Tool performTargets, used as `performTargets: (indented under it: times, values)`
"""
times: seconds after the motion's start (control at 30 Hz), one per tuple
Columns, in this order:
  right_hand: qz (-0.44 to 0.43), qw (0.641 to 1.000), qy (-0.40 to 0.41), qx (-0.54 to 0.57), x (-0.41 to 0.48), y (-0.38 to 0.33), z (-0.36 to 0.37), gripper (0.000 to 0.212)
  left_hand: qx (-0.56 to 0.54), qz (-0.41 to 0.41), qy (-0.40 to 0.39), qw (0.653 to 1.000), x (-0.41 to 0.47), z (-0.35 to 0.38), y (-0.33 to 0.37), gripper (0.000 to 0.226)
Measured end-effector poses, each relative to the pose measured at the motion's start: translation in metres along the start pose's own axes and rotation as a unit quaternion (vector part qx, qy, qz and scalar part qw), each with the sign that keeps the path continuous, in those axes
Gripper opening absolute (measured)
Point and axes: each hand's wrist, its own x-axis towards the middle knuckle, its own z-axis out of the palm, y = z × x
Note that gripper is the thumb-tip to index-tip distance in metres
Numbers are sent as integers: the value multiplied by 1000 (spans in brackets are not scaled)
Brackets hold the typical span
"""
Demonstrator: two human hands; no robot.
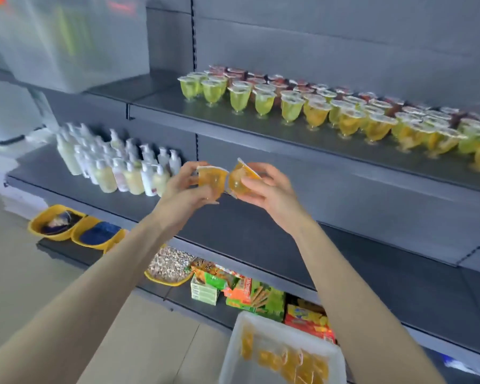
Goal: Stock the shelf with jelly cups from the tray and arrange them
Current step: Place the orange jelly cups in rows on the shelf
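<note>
Gripping one orange cup [209, 180] in left hand [187, 189], another [240, 178] in right hand [269, 189]. Held before bottles [117, 164], below stocked shelf [261, 134], above tray [283, 353].

My view is evenly lit by soft, cool daylight, with pale glare washing out the clear bin [67, 42] at the top left corner. Motion blur smears the tray [281, 353] below; wide-angle bending curves the upper shelf [311, 139] toward the right edge.
</note>
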Motion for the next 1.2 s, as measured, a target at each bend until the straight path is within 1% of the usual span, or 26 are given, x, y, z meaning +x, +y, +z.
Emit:
performTargets:
  times: [0.07, 0.1, 0.17, 0.23, 0.33, 0.4, 0.53, 0.63, 0.77, 0.9, 1.0, 1.13, 1.2]
  values:
    - [-33, 999, 4, -19, 25, -16, 23, 28, 2, 26, 5, 1000, 23, -26, 20, 40]
    - [-45, 999, 7, -30, 37, -23, 34, 27, 2, 38, 7, 999, 35, -39, 29, 36]
    - [-62, 996, 23, -64, 60, -33, 56, 24, 6, 64, 3, 998, 57, -63, 43, 36]
    - [-81, 990, 57, -105, 81, -38, 75, 24, 18, 87, -6, 996, 78, -83, 50, 30]
    - [-105, 981, 107, -127, 110, -44, 93, 23, 64, 108, -7, 992, 110, -106, 59, 31]
    - [-105, 972, 143, -153, 128, -49, 98, 24, 101, 119, -3, 988, 135, -118, 64, 28]
    - [-97, 938, 197, -270, 162, -55, 99, 28, 144, 141, 0, 980, 184, -135, 69, 28]
    - [-106, 911, 198, -345, 182, -55, 99, 21, 172, 135, 1, 976, 211, -139, 65, 30]
    - [-97, 873, 218, -425, 211, -51, 94, 32, 224, 135, 7, 965, 243, -136, 59, 32]
    - [-102, 863, 202, -451, 232, -45, 92, 36, 242, 141, 23, 960, 261, -135, 54, 33]
    - [-115, 858, 187, -464, 243, -39, 94, 34, 246, 149, 27, 957, 266, -138, 51, 31]
    - [-139, 843, 190, -483, 248, -34, 101, 28, 262, 167, 20, 950, 269, -145, 51, 30]
    - [-147, 830, 194, -502, 248, -34, 105, 25, 271, 177, 11, 946, 270, -148, 51, 29]
